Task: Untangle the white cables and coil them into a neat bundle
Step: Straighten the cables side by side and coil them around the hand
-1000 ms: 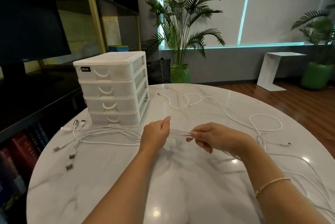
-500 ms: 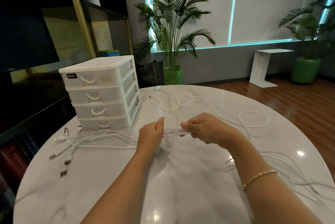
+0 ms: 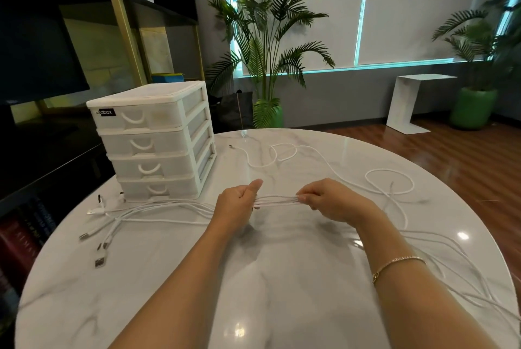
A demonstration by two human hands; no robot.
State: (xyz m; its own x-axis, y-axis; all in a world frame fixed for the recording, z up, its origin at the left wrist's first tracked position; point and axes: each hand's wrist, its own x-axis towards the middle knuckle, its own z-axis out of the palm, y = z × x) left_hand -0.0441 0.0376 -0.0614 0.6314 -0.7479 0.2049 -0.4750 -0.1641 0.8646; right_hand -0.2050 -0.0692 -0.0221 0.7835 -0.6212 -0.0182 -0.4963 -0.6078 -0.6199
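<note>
Marble-topped and round, the desk point(image 3: 282, 278) sits in a room with palms by the window and a white drawer box point(image 3: 153, 141) at its far left. Across the middle runs a bunch of white cables point(image 3: 277, 199), pulled into a short straight span between two hands just above the marble. The left hand point(image 3: 235, 209) has its fingers curled round the bunch with the thumb standing up; the right hand point(image 3: 331, 203) pinches the same strands at the fingertips.

Left of the grip, the plugs point(image 3: 98, 247) fan out loose on the desk near the drawer box. To the right the slack wanders off in open loops point(image 3: 389, 182) and trails toward the near right edge, while one strand with a small loop point(image 3: 282, 152) lies apart at the far side.

These look light, thin and limp: they'll sag, slide on that glossy top and snag wherever loops cross. Best hold, by my reckoning, is right where the hands are, the strands gathered side by side, one hand anchoring near the plug end while the other runs along to strip out crossings. Coiling hasn't begun; most of the length lies uncollected.
</note>
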